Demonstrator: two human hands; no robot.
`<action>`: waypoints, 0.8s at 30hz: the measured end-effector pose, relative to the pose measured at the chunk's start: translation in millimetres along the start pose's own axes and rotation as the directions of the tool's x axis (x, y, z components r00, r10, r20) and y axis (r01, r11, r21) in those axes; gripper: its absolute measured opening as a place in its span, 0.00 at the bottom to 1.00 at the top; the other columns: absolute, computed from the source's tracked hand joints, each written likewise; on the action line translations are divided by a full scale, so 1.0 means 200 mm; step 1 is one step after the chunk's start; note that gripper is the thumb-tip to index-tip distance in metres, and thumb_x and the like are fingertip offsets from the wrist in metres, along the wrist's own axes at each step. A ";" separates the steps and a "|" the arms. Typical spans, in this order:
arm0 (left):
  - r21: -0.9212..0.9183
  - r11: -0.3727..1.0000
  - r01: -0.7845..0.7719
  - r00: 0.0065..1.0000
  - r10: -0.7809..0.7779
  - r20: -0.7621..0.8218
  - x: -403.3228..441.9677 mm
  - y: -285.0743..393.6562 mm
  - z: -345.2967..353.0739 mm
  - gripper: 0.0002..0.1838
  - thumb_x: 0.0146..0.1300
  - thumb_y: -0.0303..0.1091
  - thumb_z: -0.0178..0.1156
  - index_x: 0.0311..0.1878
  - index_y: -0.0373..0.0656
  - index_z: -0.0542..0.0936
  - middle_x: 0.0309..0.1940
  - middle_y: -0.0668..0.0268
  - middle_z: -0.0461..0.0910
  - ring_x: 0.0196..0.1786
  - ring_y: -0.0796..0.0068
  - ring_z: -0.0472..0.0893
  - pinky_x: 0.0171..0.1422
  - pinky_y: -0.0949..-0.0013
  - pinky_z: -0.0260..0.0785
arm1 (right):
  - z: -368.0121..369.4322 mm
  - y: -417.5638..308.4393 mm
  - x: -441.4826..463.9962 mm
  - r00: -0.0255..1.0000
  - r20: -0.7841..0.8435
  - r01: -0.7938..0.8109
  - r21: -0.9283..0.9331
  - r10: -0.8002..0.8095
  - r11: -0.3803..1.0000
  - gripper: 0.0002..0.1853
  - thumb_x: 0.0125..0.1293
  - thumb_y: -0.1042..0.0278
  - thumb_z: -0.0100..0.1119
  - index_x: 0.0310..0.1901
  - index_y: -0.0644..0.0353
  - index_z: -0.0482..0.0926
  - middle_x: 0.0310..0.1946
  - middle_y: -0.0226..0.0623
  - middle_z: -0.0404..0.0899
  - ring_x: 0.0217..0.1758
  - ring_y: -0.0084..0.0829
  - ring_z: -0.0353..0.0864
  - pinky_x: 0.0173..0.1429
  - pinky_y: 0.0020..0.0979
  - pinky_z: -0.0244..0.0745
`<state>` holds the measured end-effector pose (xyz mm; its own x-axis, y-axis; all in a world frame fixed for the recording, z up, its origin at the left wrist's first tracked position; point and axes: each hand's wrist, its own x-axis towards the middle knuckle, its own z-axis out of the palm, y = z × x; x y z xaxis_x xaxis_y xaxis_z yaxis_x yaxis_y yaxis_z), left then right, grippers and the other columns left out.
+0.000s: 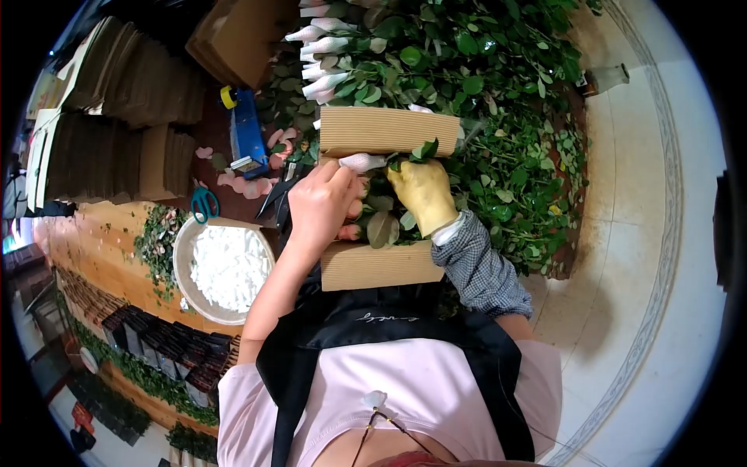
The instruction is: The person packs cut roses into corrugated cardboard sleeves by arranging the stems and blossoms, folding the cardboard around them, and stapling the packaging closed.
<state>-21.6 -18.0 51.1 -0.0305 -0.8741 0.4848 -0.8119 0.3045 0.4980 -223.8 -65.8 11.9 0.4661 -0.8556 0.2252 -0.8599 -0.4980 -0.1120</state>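
Note:
Between my hands lies a rose in a white foam net sleeve (362, 162), above several pink roses (354, 210) on a ribbed cardboard sheet (381, 265). My bare left hand (320, 198) closes its fingers at the flower end of the netted rose; the fingertips are partly hidden. In a yellow glove, my right hand (424, 191) is closed around the rose's stem and leaves just below the head. The upper flap of ribbed cardboard (389, 131) stands behind both hands. A large brownish leaf (383, 229) hangs over the lower roses.
Leafy rose stems (498, 101) pile up behind and to the right, with netted heads (323, 47) at the left. A bowl of white foam nets (229, 268), green scissors (205, 204), a blue tape dispenser (249, 132) and stacked cardboard (93, 156) are left. A glass bottle (607, 79) lies at right.

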 end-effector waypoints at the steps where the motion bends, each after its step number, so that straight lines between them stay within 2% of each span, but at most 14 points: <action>1: -0.035 0.999 -0.009 0.999 0.008 -0.046 0.00 0.00 -0.02 0.09 0.52 0.29 0.71 0.26 0.45 0.77 0.24 0.65 0.76 0.27 0.64 0.80 0.29 0.64 0.72 | 0.00 0.00 0.01 1.000 -0.011 -0.028 0.027 0.028 0.999 0.18 0.67 0.54 0.63 0.25 0.58 0.82 0.17 0.41 0.80 0.24 0.43 0.82 0.39 0.42 0.79; 4: 0.071 0.988 0.139 0.966 -0.120 -0.228 -0.14 -0.14 -0.19 0.08 0.46 0.24 0.70 0.27 0.43 0.78 0.25 0.63 0.79 0.28 0.62 0.80 0.33 0.63 0.73 | -0.03 -0.02 0.03 0.998 -0.020 -0.054 0.045 0.055 0.998 0.19 0.67 0.54 0.63 0.24 0.59 0.82 0.17 0.43 0.80 0.25 0.44 0.82 0.37 0.43 0.79; 6: 0.200 0.858 0.473 0.881 -0.460 -0.111 -0.31 -0.25 -0.44 0.07 0.51 0.28 0.71 0.29 0.44 0.80 0.27 0.60 0.81 0.31 0.57 0.82 0.35 0.61 0.73 | -0.09 -0.03 0.04 0.995 0.075 -0.069 0.037 0.066 0.997 0.17 0.67 0.55 0.63 0.26 0.59 0.82 0.19 0.42 0.80 0.25 0.44 0.83 0.35 0.43 0.79; 7: 0.366 0.796 0.481 0.867 -0.493 -0.066 -0.46 -0.35 -0.53 0.06 0.55 0.33 0.71 0.30 0.46 0.82 0.26 0.63 0.82 0.31 0.56 0.83 0.37 0.58 0.74 | -0.09 -0.02 0.03 0.995 0.074 -0.062 0.042 0.059 0.997 0.17 0.67 0.55 0.63 0.26 0.59 0.82 0.19 0.42 0.80 0.25 0.44 0.83 0.35 0.43 0.79; 9: 0.607 0.464 0.645 0.553 -0.832 0.048 -0.71 -0.53 -0.69 0.13 0.60 0.41 0.71 0.42 0.44 0.84 0.37 0.59 0.84 0.41 0.53 0.84 0.45 0.55 0.76 | -0.08 0.02 0.02 0.998 0.019 0.060 0.235 -0.067 0.970 0.14 0.67 0.58 0.63 0.29 0.60 0.82 0.21 0.41 0.81 0.27 0.45 0.83 0.34 0.42 0.79; 11: 0.520 0.445 0.729 0.579 -0.806 -0.123 -1.02 -0.74 -0.81 0.26 0.64 0.48 0.69 0.59 0.41 0.79 0.52 0.53 0.80 0.56 0.51 0.81 0.57 0.52 0.74 | -0.20 0.02 -0.01 0.991 0.059 0.097 0.322 -0.122 0.942 0.09 0.66 0.64 0.64 0.41 0.61 0.84 0.23 0.43 0.81 0.26 0.45 0.81 0.34 0.42 0.77; 12: 0.291 0.393 0.872 0.446 -0.884 -0.141 -1.15 -0.84 -0.84 0.35 0.66 0.52 0.67 0.67 0.38 0.72 0.61 0.50 0.74 0.64 0.49 0.75 0.64 0.50 0.70 | -0.28 0.00 -0.01 0.987 0.088 0.092 0.360 -0.132 0.929 0.09 0.66 0.64 0.65 0.44 0.59 0.84 0.23 0.42 0.81 0.26 0.45 0.81 0.33 0.41 0.77; 13: 0.075 0.425 0.902 0.431 -0.892 -0.135 -1.24 -0.90 -0.86 0.34 0.67 0.50 0.67 0.69 0.38 0.71 0.62 0.52 0.74 0.64 0.52 0.74 0.65 0.51 0.70 | -0.35 -0.03 -0.01 0.983 0.115 0.085 0.396 -0.141 0.914 0.11 0.66 0.65 0.65 0.48 0.57 0.85 0.24 0.42 0.81 0.26 0.44 0.81 0.33 0.41 0.77; 15: 0.086 0.434 0.897 0.442 -0.889 -0.117 -1.11 -0.80 -0.77 0.31 0.70 0.47 0.65 0.68 0.37 0.73 0.60 0.52 0.76 0.59 0.56 0.78 0.62 0.55 0.72 | -0.50 -0.14 0.02 0.976 0.140 0.099 0.410 -0.169 0.907 0.12 0.66 0.65 0.65 0.50 0.55 0.85 0.24 0.41 0.81 0.26 0.43 0.81 0.33 0.41 0.76; 17: -0.299 0.418 0.858 0.471 -0.873 0.131 -0.87 -0.64 -0.58 0.17 0.73 0.39 0.60 0.53 0.34 0.83 0.39 0.61 0.84 0.43 0.74 0.81 0.49 0.68 0.73 | -0.45 -0.22 -0.01 0.980 0.026 0.153 0.526 -0.195 0.836 0.11 0.66 0.64 0.64 0.49 0.52 0.85 0.24 0.40 0.82 0.27 0.42 0.83 0.32 0.40 0.76; 19: -0.421 0.409 0.810 0.575 -0.696 0.430 -0.60 -0.40 -0.38 0.15 0.72 0.38 0.61 0.43 0.33 0.85 0.25 0.70 0.80 0.30 0.86 0.75 0.34 0.77 0.66 | -0.38 -0.27 -0.02 0.956 0.234 0.072 0.404 -0.179 0.912 0.09 0.67 0.61 0.62 0.45 0.54 0.85 0.24 0.39 0.83 0.29 0.42 0.84 0.32 0.41 0.77; 21: -0.320 0.574 0.754 0.642 -0.537 0.547 -0.39 -0.26 -0.24 0.14 0.71 0.36 0.61 0.38 0.33 0.85 0.22 0.68 0.81 0.28 0.85 0.77 0.32 0.74 0.70 | -0.28 -0.23 -0.05 0.924 0.367 0.017 0.233 -0.104 0.972 0.10 0.67 0.58 0.61 0.41 0.55 0.83 0.25 0.39 0.83 0.31 0.43 0.85 0.36 0.43 0.79; 22: -0.358 0.587 0.726 0.673 -0.500 0.545 -0.33 -0.20 -0.19 0.13 0.72 0.33 0.60 0.37 0.29 0.83 0.23 0.69 0.80 0.28 0.84 0.74 0.33 0.74 0.68 | -0.24 -0.20 -0.06 0.916 0.372 0.021 0.326 -0.148 0.945 0.10 0.66 0.58 0.62 0.40 0.56 0.83 0.27 0.39 0.84 0.32 0.44 0.85 0.40 0.44 0.79; 24: -0.236 0.781 0.579 0.764 -0.418 0.492 -0.30 -0.16 -0.11 0.11 0.69 0.31 0.61 0.44 0.31 0.85 0.29 0.57 0.86 0.32 0.70 0.85 0.39 0.69 0.75 | -0.23 -0.18 -0.06 0.897 0.383 0.092 0.324 -0.219 0.942 0.10 0.65 0.58 0.63 0.40 0.56 0.82 0.27 0.38 0.84 0.32 0.44 0.85 0.41 0.44 0.80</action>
<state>17.8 32.4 22.2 0.0292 -0.9811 -0.1913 -0.5143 -0.1789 0.8387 -207.4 -31.3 57.2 0.6866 -0.7126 -0.1440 -0.6994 -0.5935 -0.3982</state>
